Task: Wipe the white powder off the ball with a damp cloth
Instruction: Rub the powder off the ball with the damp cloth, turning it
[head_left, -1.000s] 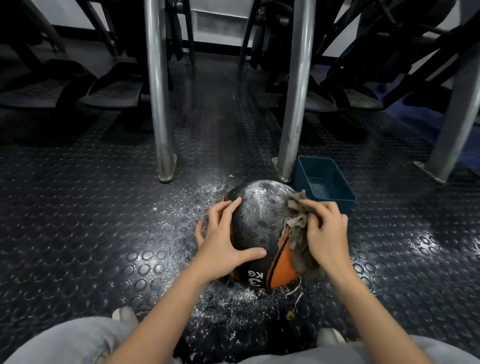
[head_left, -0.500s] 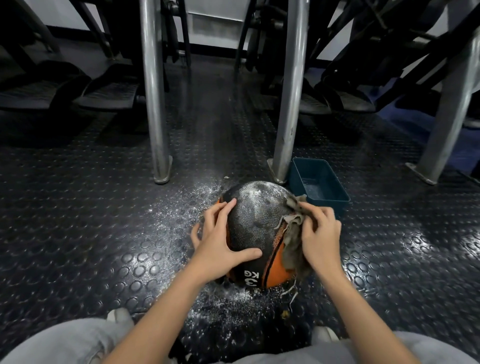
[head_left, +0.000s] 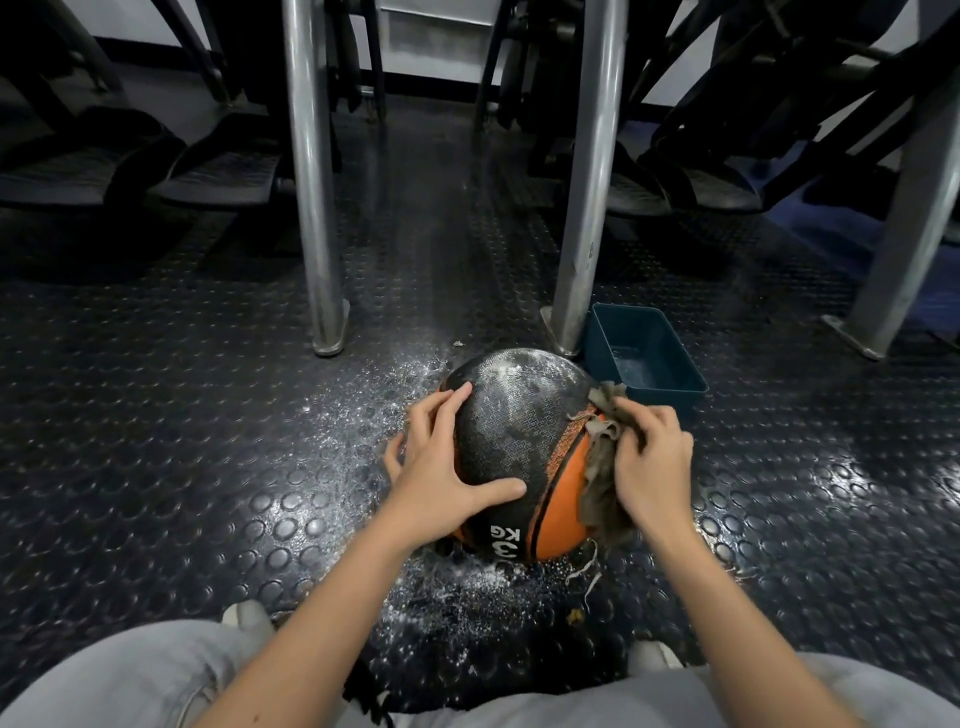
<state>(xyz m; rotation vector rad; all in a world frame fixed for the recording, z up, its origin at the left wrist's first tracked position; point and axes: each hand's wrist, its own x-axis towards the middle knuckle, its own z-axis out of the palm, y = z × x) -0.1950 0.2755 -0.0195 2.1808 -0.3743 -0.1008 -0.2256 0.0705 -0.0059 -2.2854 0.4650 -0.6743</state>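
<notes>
A black and orange medicine ball (head_left: 511, 436) sits on the studded floor in front of my knees, its top dusted with white powder. My left hand (head_left: 441, 470) rests on the ball's left side with fingers spread and thumb across the black panel. My right hand (head_left: 653, 467) presses a grey-brown frayed cloth (head_left: 597, 483) against the ball's right side, over the orange panel. The cloth's upper end sticks up past my fingers and loose threads hang near the floor.
A dark blue tub (head_left: 644, 351) with a little water stands just behind the ball on the right. Two steel posts (head_left: 311, 208) (head_left: 587, 208) rise behind the ball. White powder (head_left: 384, 400) is scattered on the black rubber floor (head_left: 156, 441). Gym machines fill the background.
The right hand with the cloth has shifted slightly along the ball's right side. The left hand stays in place on the ball. The camera drifted a little.
</notes>
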